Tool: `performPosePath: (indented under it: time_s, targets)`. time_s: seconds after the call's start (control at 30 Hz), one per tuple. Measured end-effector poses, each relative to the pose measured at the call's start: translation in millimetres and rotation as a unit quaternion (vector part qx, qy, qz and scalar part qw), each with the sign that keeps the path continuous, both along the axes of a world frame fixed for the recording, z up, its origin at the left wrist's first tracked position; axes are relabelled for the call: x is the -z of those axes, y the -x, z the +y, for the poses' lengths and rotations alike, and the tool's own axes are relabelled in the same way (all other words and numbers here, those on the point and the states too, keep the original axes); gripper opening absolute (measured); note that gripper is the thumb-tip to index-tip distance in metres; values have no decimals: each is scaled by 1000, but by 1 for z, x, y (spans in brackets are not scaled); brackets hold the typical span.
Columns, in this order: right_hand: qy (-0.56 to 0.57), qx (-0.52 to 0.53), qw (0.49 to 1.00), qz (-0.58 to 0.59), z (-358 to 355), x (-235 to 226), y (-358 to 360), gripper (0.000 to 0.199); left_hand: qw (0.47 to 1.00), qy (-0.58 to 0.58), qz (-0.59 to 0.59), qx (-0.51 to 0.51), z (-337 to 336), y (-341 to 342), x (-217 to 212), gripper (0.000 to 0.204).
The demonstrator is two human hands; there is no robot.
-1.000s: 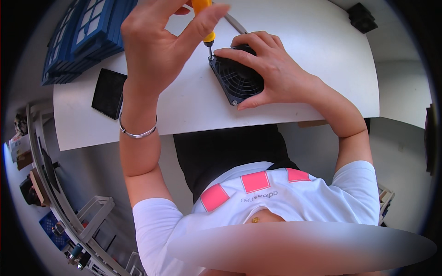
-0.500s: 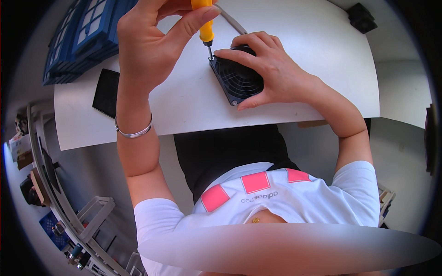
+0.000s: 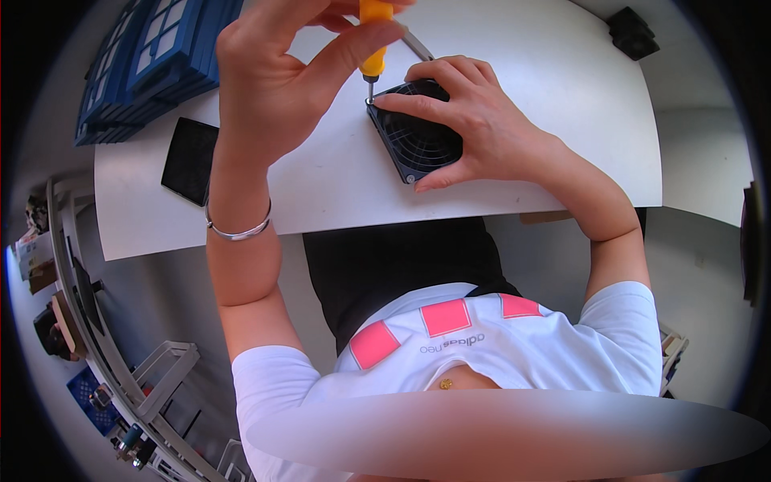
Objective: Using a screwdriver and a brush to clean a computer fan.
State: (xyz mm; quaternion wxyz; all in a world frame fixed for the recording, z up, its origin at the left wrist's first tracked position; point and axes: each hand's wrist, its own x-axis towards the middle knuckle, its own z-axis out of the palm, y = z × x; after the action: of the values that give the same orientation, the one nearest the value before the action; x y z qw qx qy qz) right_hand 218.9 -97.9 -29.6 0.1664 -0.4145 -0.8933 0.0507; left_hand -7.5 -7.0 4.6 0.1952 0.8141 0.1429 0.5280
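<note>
A black square fan with a ringed guard [image 3: 409, 145] lies on the white table. My right hand [image 3: 482, 120] grips it from the right, thumb at the near corner and fingers across the far side. A silver screw [image 3: 410, 178] shows in its near corner. My left hand [image 3: 277, 88] is closed round a yellow screwdriver [image 3: 374, 63], held nearly upright. The screwdriver's tip meets the screw at the fan's far left corner, beside my right index fingertip. The top of the handle runs out of view.
A flat black square piece [image 3: 186, 165] lies left of my left forearm, partly hidden by it. Blue stacked crates [image 3: 152, 80] stand at the table's far left. A grey strip-like thing [image 3: 418, 44] lies beyond the fan. A small black object [image 3: 630, 34] sits at the far right.
My left hand and the screwdriver handle have shifted slightly right, while the tip stays at the same corner. My right hand and the fan have hardly moved.
</note>
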Motion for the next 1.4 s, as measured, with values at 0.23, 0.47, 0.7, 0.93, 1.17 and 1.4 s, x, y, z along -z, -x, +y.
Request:
performPosePath:
  time_s: [0.23,0.47,0.7,0.93,1.17,1.4]
  targets:
    - [-5,0,1000,-6,0,0,0,84,999,-41,-14,-15,-6,-11,1,20]
    - [-13,-2,1000,2,0,1,-2,83,997,-51,-31,-42,-5,-10,-3,20]
    - [-19,-7,1000,3,1,-1,-1,82,995,39,-51,81,-3,-9,5,18]
    - [-29,-3,1000,1,0,2,-1,82,998,-39,-51,1,-10,-18,-2,19]
    - [-12,-3,1000,-2,0,-1,0,82,1000,-21,-4,-18,-4,-6,-2,20]
    - [-12,-2,1000,-6,0,-2,0,82,992,67,-18,107,-7,-7,-4,30]
